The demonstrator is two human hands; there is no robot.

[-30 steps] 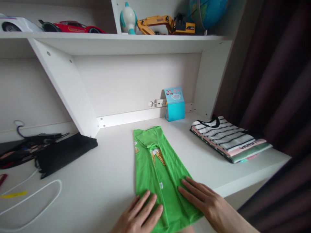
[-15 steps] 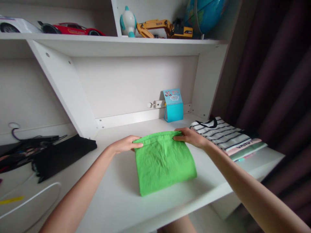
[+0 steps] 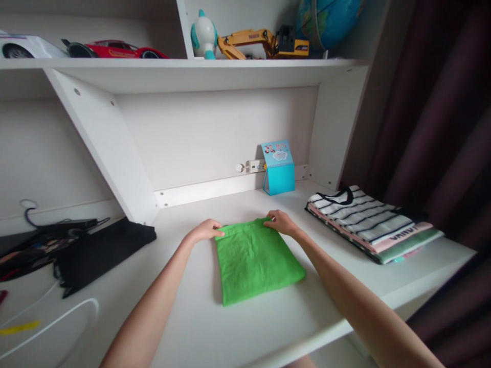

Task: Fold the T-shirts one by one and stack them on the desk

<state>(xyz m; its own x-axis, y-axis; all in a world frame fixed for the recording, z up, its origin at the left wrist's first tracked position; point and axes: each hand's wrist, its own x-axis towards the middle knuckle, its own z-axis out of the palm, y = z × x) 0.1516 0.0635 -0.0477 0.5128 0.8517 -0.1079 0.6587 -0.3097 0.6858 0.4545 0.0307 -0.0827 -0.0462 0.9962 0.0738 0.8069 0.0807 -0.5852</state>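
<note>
A folded piece of bright green cloth, probably a garment, lies on the white desk. My left hand pinches its far left corner between thumb and fingers. At the far right corner my right hand grips the same edge, thumb on top. The cloth's near edge rests flat on the desk, with small wrinkles across its middle. Whether the far edge is slightly lifted or touching the desk, I cannot tell.
To the right sits a stack of folded clothes, a striped shirt on top. A blue desk calendar stands at the back. Black cloth and a white cable lie left. Overhead, a shelf holds toys and a globe.
Both hands have lowered the green cloth's far edge toward the desk, and the cloth lies flatter. My right hand has shifted a little left. The view has moved slightly.
</note>
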